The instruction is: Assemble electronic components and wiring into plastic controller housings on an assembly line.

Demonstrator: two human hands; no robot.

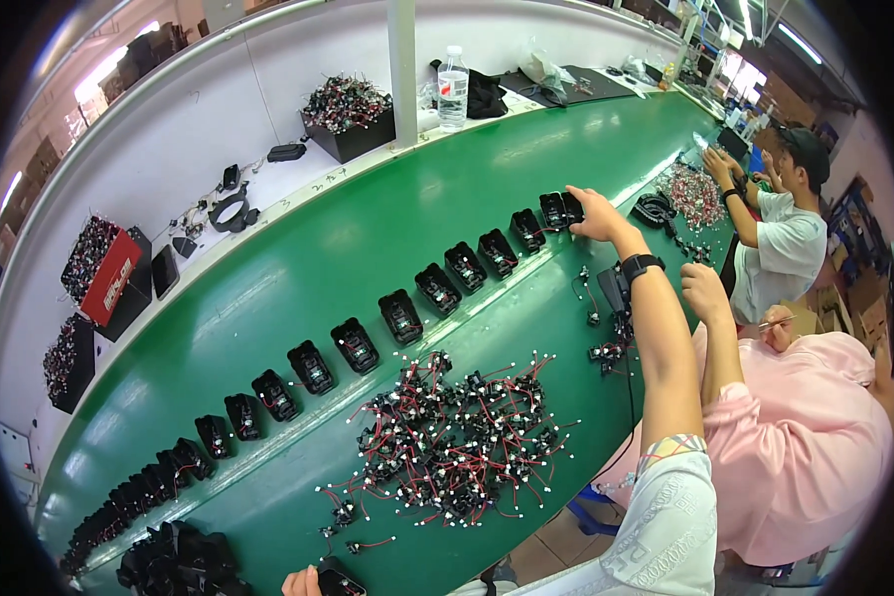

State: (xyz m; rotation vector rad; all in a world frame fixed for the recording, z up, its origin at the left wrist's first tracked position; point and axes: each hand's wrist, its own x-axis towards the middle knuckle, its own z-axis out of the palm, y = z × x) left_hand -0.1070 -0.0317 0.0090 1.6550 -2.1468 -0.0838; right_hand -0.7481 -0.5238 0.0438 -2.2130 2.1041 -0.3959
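Note:
My right hand (596, 215), with a dark band on its wrist, reaches out to the far end of a row of black plastic housings. Thumb and fingers grip the end housing (572, 208), which stands against its neighbour (552, 212). At the bottom edge, only the fingertips of my left hand (303, 582) show, holding another black housing (340, 582) that is partly cut off. Between my hands lies a big heap of small black parts with red wires and white connectors (457, 437). Small parts and wires show inside the housings along the row (356, 345).
The green bench (298, 268) curves across the view. Black pieces (179, 561) are piled at lower left. Boxes of wired parts (348, 119) and a water bottle (453, 89) stand along the back. At right sit a co-worker in pink (795, 437) and one in a cap (780, 233).

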